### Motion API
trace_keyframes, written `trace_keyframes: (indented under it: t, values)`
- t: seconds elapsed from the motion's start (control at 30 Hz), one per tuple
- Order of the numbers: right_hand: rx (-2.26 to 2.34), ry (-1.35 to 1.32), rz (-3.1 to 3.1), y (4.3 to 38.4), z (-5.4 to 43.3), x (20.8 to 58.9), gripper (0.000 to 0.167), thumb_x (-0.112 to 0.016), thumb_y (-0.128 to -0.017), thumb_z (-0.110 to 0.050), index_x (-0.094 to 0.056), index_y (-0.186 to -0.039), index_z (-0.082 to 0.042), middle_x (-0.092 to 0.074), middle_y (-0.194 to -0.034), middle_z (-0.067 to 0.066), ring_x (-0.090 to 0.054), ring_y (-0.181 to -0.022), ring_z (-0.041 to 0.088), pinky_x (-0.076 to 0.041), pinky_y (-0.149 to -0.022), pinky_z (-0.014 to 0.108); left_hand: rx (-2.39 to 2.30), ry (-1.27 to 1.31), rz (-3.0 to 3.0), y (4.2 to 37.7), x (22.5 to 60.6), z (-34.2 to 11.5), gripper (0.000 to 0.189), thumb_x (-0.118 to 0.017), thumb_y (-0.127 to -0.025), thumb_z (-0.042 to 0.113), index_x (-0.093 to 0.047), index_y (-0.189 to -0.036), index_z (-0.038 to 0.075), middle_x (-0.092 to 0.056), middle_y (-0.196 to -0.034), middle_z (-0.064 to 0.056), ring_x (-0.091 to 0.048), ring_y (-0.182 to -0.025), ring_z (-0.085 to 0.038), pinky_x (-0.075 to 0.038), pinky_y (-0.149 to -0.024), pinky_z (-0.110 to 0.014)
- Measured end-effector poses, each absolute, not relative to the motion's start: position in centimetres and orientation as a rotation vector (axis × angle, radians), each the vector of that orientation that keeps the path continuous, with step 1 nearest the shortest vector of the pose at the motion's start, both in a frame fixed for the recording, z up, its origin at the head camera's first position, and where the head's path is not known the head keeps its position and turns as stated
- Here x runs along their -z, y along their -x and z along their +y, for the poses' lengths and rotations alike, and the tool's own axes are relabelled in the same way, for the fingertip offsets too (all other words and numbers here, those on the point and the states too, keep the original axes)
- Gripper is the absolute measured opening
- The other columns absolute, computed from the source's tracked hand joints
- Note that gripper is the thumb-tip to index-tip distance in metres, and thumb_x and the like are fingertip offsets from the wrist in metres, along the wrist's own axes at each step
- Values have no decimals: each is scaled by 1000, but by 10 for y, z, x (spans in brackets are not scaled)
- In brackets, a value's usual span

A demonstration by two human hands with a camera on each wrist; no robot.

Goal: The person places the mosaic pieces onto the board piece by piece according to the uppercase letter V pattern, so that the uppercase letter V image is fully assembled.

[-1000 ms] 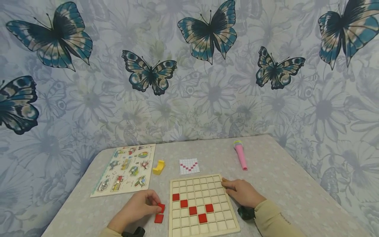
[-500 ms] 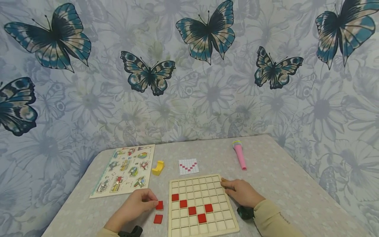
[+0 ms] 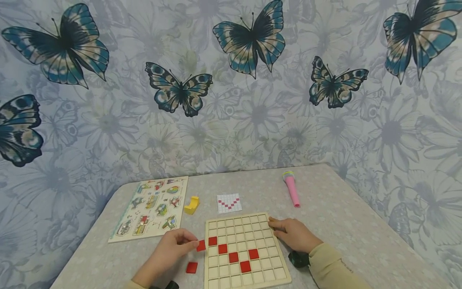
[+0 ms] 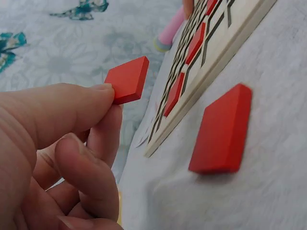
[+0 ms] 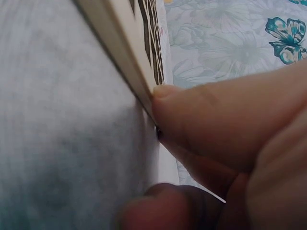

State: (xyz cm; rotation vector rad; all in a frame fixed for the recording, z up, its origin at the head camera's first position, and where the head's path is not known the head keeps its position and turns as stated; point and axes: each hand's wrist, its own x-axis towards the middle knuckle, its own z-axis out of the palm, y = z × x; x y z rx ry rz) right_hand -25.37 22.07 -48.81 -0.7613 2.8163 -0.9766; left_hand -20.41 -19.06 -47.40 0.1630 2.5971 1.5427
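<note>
My left hand pinches a red square tile between thumb and fingers, just left of the wooden grid board. The left wrist view shows that held tile tilted in the air. A second loose red tile lies on the table below the left hand. Several red tiles sit in the board's cells, among them one near the left edge and one further right. At the board's far right corner my right hand grips the rim, its thumb on the edge.
A small pattern card with a pink V lies behind the board. Further left are a yellow curved block and a picture puzzle board. A pink toy microphone lies at the back right. Butterfly wallpaper rises behind the table.
My left hand has lifted one red tile off the table and carried it right, towards the board's left edge. My right hand keeps its place at the board's corner.
</note>
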Motion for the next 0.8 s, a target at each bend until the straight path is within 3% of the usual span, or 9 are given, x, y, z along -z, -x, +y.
trace_keyframes:
  t: [0.37,0.8]
  values:
    - [992,732,2803,251,219,484,41,-64,-102,-18,-63,-142,-10,-55,-151,8,-50,-140,39,-42,-109,60,-1613,-213,2538,201,474,-185,21,-80,-91,23,-75,-97,4,-74,-87,-5,-59,-73,-16,-48,-62,-28]
    - [1008,736,2778,253,218,485,40,-64,-102,-16,-63,-141,-8,-55,-151,9,-49,-141,40,-42,-109,60,-1591,-291,2532,204,458,-150,18,-78,-92,23,-75,-100,7,-74,-89,-2,-63,-81,-16,-50,-68,-28]
